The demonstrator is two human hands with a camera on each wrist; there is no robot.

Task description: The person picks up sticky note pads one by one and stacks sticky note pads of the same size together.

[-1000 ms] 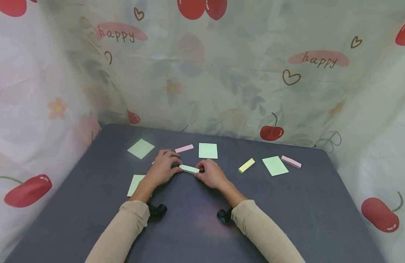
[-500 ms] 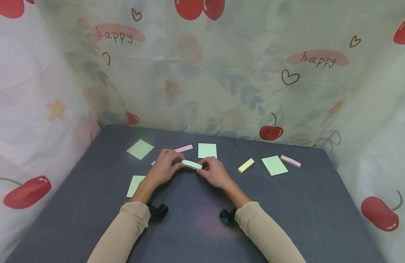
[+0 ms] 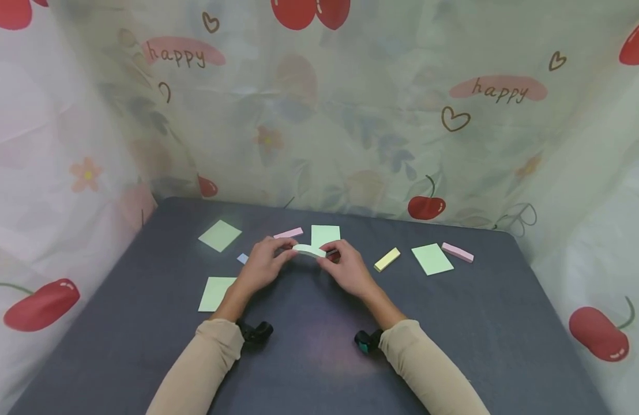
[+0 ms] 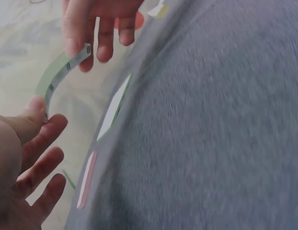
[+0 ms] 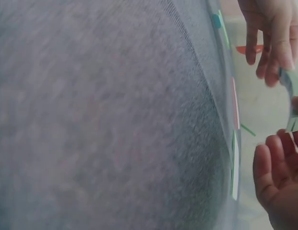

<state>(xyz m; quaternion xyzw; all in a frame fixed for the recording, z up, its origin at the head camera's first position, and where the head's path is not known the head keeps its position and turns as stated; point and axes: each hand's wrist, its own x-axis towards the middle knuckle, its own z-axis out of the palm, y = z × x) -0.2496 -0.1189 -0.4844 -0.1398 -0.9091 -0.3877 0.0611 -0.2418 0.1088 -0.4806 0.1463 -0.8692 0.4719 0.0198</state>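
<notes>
left hand (image 3: 262,267) pinches one end of bowed pale-green strip (image 3: 309,250); right hand (image 3: 349,270) pinches other end; strip raised above dark table (image 3: 309,374); yellow block (image 3: 387,260) near right hand

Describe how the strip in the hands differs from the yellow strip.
The held strip is pale green; the yellow strip is yellow. The held strip bows upward; the yellow strip lies straight. The held strip is in the air; the yellow strip rests on the table. Both are narrow.
</notes>
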